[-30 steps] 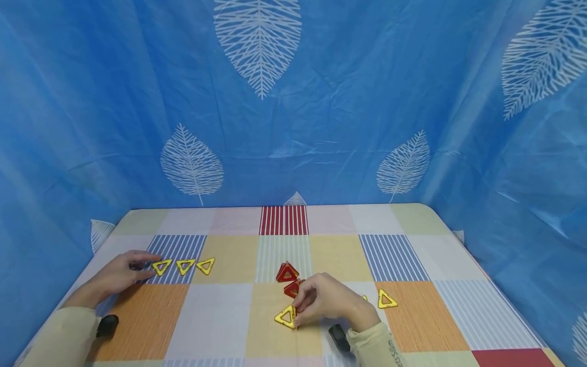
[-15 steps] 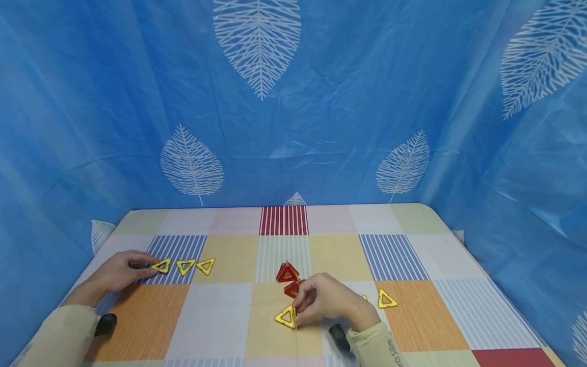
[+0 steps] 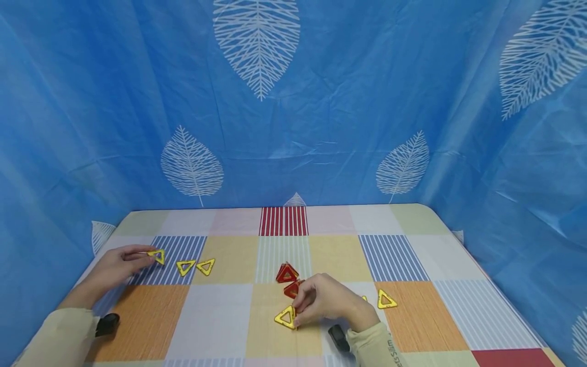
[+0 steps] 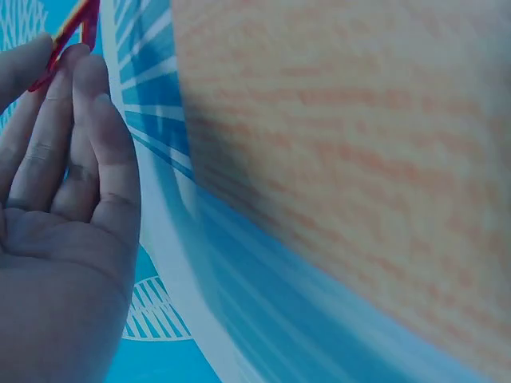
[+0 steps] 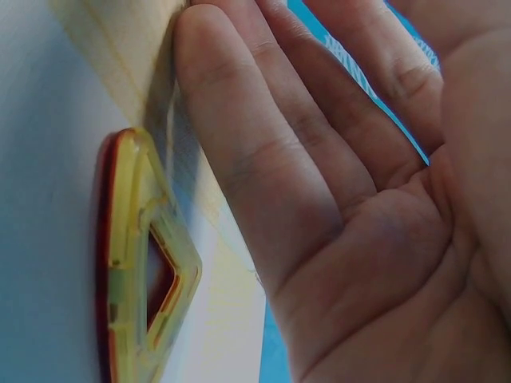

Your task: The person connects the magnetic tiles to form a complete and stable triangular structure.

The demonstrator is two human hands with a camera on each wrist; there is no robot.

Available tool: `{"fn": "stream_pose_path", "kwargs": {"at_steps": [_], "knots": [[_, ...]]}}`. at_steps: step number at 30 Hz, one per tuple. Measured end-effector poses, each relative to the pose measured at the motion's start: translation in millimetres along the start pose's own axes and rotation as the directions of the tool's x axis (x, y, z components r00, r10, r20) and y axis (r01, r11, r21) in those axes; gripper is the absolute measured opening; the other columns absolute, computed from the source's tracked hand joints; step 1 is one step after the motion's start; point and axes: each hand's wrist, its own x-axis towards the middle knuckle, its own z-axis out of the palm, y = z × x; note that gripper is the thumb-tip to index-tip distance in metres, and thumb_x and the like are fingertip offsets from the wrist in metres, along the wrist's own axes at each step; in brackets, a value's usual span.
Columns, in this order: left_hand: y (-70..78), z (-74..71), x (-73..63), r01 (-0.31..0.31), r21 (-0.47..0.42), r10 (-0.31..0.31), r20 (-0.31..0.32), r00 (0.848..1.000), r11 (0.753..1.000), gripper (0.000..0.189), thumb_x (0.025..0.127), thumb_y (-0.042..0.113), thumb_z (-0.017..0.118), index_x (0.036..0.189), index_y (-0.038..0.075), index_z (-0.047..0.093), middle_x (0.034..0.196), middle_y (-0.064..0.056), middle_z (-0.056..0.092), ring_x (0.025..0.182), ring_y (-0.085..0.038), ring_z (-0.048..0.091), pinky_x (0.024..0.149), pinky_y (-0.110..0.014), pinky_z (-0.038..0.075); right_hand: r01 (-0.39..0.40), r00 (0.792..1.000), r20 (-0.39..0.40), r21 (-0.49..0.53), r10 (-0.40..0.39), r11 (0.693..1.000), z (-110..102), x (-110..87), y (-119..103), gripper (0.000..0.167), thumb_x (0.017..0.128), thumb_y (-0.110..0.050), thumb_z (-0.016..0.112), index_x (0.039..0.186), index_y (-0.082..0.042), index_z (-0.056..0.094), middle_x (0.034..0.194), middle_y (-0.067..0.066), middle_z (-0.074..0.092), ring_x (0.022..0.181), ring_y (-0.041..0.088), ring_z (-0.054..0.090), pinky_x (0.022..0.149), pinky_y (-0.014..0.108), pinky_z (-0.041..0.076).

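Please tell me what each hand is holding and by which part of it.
In the head view, the left hand holds one yellow triangle by its left corner; the right hand pinches another yellow triangle at its right edge.

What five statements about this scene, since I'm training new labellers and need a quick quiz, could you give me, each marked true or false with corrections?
1. The left hand pinches a yellow triangle. True.
2. The right hand is spread flat, away from every piece. False: its fingers are bent, holding a second yellow triangle.
3. Two loose yellow triangles lie between the left hand and the red pieces. True.
4. The curtain behind the table is plain red. False: it is a blue curtain with white leaf prints.
5. A rightmost yellow triangle lies to the right of the right hand. True.
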Motion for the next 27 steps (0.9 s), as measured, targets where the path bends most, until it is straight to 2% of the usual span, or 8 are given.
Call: {"fn": "stream_pose_path", "kwargs": {"at_steps": [3,5,11,18,21,24,26,27], "knots": [[6.0,-1.2,-1.2,0.035,-0.042,-0.034,0.022,0.999,0.999,0.083,0.093,0.059,0.062,0.145,-0.004,0.046,0.142,-0.034,0.047,0.126,-0.049,0.049,0.095,-0.061,0.044,0.002,1.0,0.001,-0.001,-0.002,1.0,0,-0.1,0,0.019,0.072,-0.003,0.09,0.079,-0.008,0.074,0.083,0.005,0.073,0.072,0.014,0.071,0.067,0.025,0.056],[9.9,-0.7,-1.7,0.03,-0.065,-0.028,0.024,0.999,0.997,0.086,0.093,0.062,0.061,0.147,-0.003,0.044,0.144,-0.032,0.047,0.127,-0.047,0.05,0.098,-0.06,0.043,0.002,1.0,0.0,-0.001,-0.002,1.0,0,-0.4,-1,0.019,0.072,-0.004,0.09,0.079,-0.008,0.074,0.083,0.005,0.073,0.072,0.014,0.071,0.067,0.025,0.056],[30.5,9.6,-6.0,-0.096,-0.125,0.094,-0.022,0.995,0.987,0.074,0.097,0.052,0.062,0.143,-0.004,0.048,0.135,-0.026,0.057,0.113,-0.033,0.062,0.084,-0.031,0.055,0.0,1.0,-0.005,-0.004,0.0,1.0,0,-1.1,-1,0.019,0.072,-0.004,0.091,0.079,-0.008,0.074,0.082,0.005,0.073,0.072,0.014,0.07,0.068,0.025,0.056],[74.0,35.1,-14.4,-0.189,-0.16,0.199,0.047,0.979,0.969,0.058,0.094,0.041,0.072,0.134,0.0,0.062,0.121,-0.016,0.067,0.105,-0.028,0.064,0.085,-0.034,0.055,-0.012,1.0,-0.013,-0.007,0.012,1.0,0,-1.5,-1,0.018,0.072,-0.004,0.091,0.08,-0.008,0.075,0.081,0.001,0.073,0.072,0.015,0.071,0.067,0.025,0.056],[88.1,47.9,-17.6,-0.248,-0.232,0.279,0.113,0.954,0.941,0.051,0.093,0.032,0.075,0.13,-0.002,0.065,0.115,-0.016,0.07,0.1,-0.026,0.066,0.082,-0.037,0.055,-0.02,1.0,-0.018,-0.015,0.02,1.0,-1,-1.7,-2,0.018,0.072,-0.005,0.091,0.081,-0.008,0.076,0.08,-0.002,0.073,0.071,0.014,0.071,0.067,0.025,0.056],[100.5,61.2,-22.4,-0.289,-0.318,0.352,0.163,0.922,0.903,0.046,0.091,0.024,0.077,0.125,-0.005,0.067,0.11,-0.018,0.071,0.094,-0.024,0.069,0.079,-0.038,0.056,-0.025,0.999,-0.02,-0.027,0.025,0.999,-1,-1.7,-3,0.018,0.071,-0.005,0.091,0.082,-0.008,0.077,0.079,-0.004,0.073,0.071,0.014,0.071,0.066,0.025,0.056],[108.7,69.8,-26.0,-0.32,-0.367,0.407,0.192,0.893,0.874,0.042,0.091,0.018,0.076,0.123,-0.008,0.067,0.109,-0.022,0.07,0.091,-0.024,0.07,0.079,-0.04,0.057,-0.027,0.999,-0.02,-0.032,0.026,0.999,-1,-1.8,-4,0.017,0.071,-0.006,0.091,0.082,-0.007,0.078,0.078,-0.004,0.073,0.07,0.013,0.071,0.066,0.025,0.056],[113.6,74.0,-28.1,-0.319,-0.379,0.415,0.204,0.887,0.868,0.042,0.09,0.018,0.077,0.122,-0.008,0.067,0.109,-0.023,0.07,0.09,-0.023,0.07,0.079,-0.04,0.057,-0.028,0.999,-0.021,-0.034,0.027,0.999,-1,-1.9,-5,0.018,0.071,-0.006,0.091,0.082,-0.007,0.078,0.078,-0.005,0.073,0.07,0.013,0.071,0.066,0.025,0.056]]}}
